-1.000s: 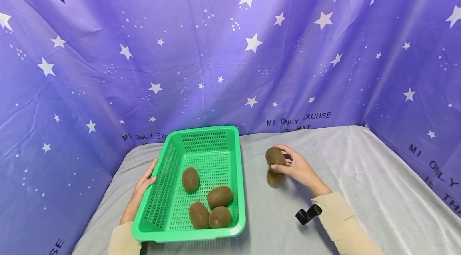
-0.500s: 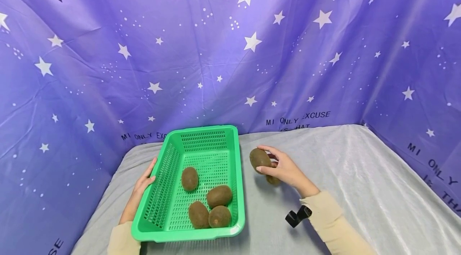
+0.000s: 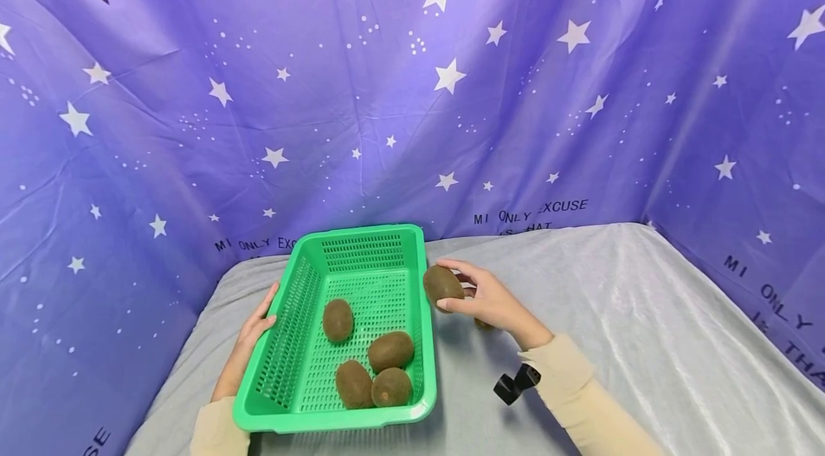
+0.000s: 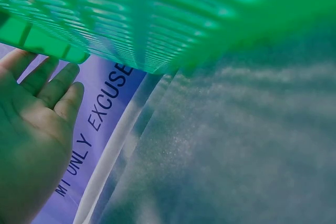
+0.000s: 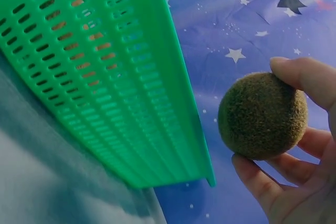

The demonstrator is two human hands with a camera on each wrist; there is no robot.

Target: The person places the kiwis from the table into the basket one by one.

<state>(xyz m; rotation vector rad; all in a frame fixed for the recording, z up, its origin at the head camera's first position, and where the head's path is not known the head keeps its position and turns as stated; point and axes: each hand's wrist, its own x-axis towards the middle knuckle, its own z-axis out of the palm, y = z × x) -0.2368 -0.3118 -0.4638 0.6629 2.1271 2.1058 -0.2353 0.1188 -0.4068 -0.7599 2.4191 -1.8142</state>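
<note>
In the head view, a green plastic basket (image 3: pixel 422 298) with slotted walls has several brown kiwis inside, one kiwi (image 3: pixel 338 321) lying apart from the rest. My left hand (image 3: pixel 250 338) holds the basket's left rim, thumb at its top edge and fingers along the outside. The left wrist view shows the fingers (image 4: pixel 59 85) reaching up to the rim's underside. Just outside the right rim, my right hand (image 3: pixel 493 302) grips a kiwi (image 3: pixel 442 287) between thumb and fingertips. In the right wrist view this fuzzy kiwi (image 5: pixel 262 116) is beside the basket's outer wall (image 5: pixel 121 77).
Another kiwi (image 3: pixel 483 324) lies on the grey cloth (image 3: pixel 619 284), mostly hidden behind the right hand. A black wrist device (image 3: pixel 518 384) hangs at the right sleeve. A purple star-patterned curtain (image 3: pixel 361 84) closes off the back and sides.
My right hand has carried the kiwi leftward, from above the other kiwi to the basket's right rim. The left hand and basket have stayed in place.
</note>
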